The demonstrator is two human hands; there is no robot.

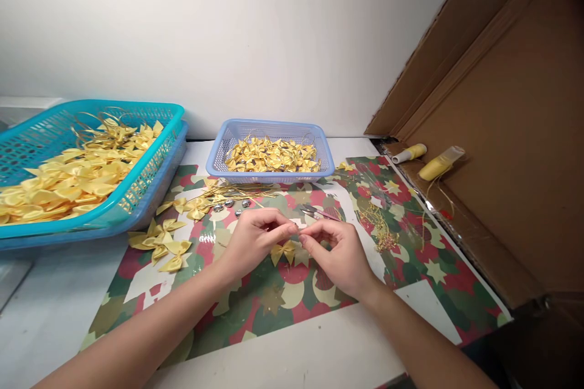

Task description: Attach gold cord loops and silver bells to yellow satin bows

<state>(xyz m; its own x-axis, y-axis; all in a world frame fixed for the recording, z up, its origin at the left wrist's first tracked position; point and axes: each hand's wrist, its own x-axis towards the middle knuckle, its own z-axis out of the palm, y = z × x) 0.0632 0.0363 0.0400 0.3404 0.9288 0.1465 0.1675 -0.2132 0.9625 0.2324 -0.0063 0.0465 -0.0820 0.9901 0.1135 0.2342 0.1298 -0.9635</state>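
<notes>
My left hand [260, 234] and my right hand [337, 249] meet over the patterned sheet, thumbs and forefingers pinched close together. What sits between the fingertips is too small to make out. Just below them is a yellow satin bow [283, 252]; whether it hangs from the fingers or lies on the sheet I cannot tell. Behind my right hand lies a pair of small scissors or snips [319, 213], partly hidden. Silver jingle bells [229, 202] and a bunch of gold cords [241, 190] lie beyond my left hand. Loose yellow bows [159, 240] rest to its left.
A turquoise basket [150, 176] heaped with yellow bows stands at the left, nested in a blue one. A lilac basket [269, 177] of corded bows is at the back. Gold cord scraps [381, 225] lie right, near a cardboard wall [502, 134] holding yellow-filled tubes [440, 164].
</notes>
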